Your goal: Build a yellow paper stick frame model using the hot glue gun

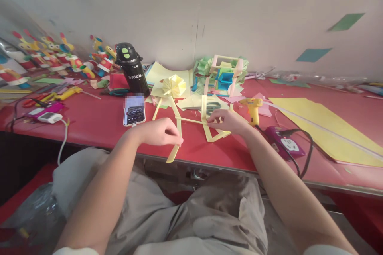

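My left hand (pixel 161 131) pinches one yellow paper strip (pixel 178 129) near the front edge of the red table (pixel 98 121); the strip's lower end hangs over the edge. My right hand (pixel 229 121) grips a second, joined yellow strip piece (pixel 204 113) where the strips cross. A thin strip runs between both hands. Behind them lies a yellow folded paper fan flower (pixel 173 85) on a stalk.
A phone (pixel 134 110) lies left of the strips, with a black bottle (pixel 133 69) behind it. A yellow glue gun (pixel 253 108) and purple power strip (pixel 284 143) sit right. Large yellow sheets (pixel 323 127), a paper model (pixel 223 73), colourful figures (pixel 54 61) and cardboard walls ring the table.
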Available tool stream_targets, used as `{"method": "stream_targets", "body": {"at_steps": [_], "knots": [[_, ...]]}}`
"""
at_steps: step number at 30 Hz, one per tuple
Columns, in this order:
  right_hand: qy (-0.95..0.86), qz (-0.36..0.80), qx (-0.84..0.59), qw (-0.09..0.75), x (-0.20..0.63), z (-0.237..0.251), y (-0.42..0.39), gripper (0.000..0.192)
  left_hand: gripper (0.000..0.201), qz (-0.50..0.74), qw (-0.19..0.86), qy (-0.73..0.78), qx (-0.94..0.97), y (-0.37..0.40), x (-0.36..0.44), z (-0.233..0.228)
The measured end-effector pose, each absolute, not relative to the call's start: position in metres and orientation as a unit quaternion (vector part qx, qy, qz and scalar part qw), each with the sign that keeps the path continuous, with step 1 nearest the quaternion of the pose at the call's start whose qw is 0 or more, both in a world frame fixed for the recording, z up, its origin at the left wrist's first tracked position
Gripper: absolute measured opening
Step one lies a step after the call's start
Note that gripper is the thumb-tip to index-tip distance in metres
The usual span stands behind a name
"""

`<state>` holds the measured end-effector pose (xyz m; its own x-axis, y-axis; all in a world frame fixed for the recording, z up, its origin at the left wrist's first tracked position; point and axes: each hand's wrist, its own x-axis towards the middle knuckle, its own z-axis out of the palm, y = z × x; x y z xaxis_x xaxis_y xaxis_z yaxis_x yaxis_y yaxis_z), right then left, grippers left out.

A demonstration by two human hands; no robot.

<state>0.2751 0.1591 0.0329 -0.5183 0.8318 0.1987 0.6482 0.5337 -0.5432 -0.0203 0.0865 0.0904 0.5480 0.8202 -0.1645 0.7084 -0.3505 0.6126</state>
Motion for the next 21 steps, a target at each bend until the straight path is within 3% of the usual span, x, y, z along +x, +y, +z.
{"method": "stream_targets", "body": {"at_steps": [2, 5, 9, 13, 21], "knots": [[-0.841, 0.209, -0.442, 0.233, 0.275, 0.032, 0.159, 0.016, 0.029, 0.124, 0.327, 0.490, 0.799, 0.099, -0.029, 0.082], [-0.831, 0.217, -0.459, 0.227, 0.276, 0.032, 0.159, 0.014, 0.022, 0.282, 0.239, 0.606, 0.704, 0.121, -0.036, 0.057], [-0.825, 0.229, -0.472, 0.210, 0.275, 0.034, 0.158, 0.010, 0.051, 0.397, 0.251, 0.630, 0.618, 0.147, -0.030, 0.025], [-0.825, 0.230, -0.468, 0.218, 0.275, 0.035, 0.158, 0.010, 0.047, 0.456, 0.296, 0.588, 0.598, 0.155, -0.016, 0.016], [-0.824, 0.223, -0.468, 0.227, 0.278, 0.031, 0.160, 0.012, 0.035, 0.464, 0.262, 0.540, 0.652, 0.163, -0.005, 0.019]]}}
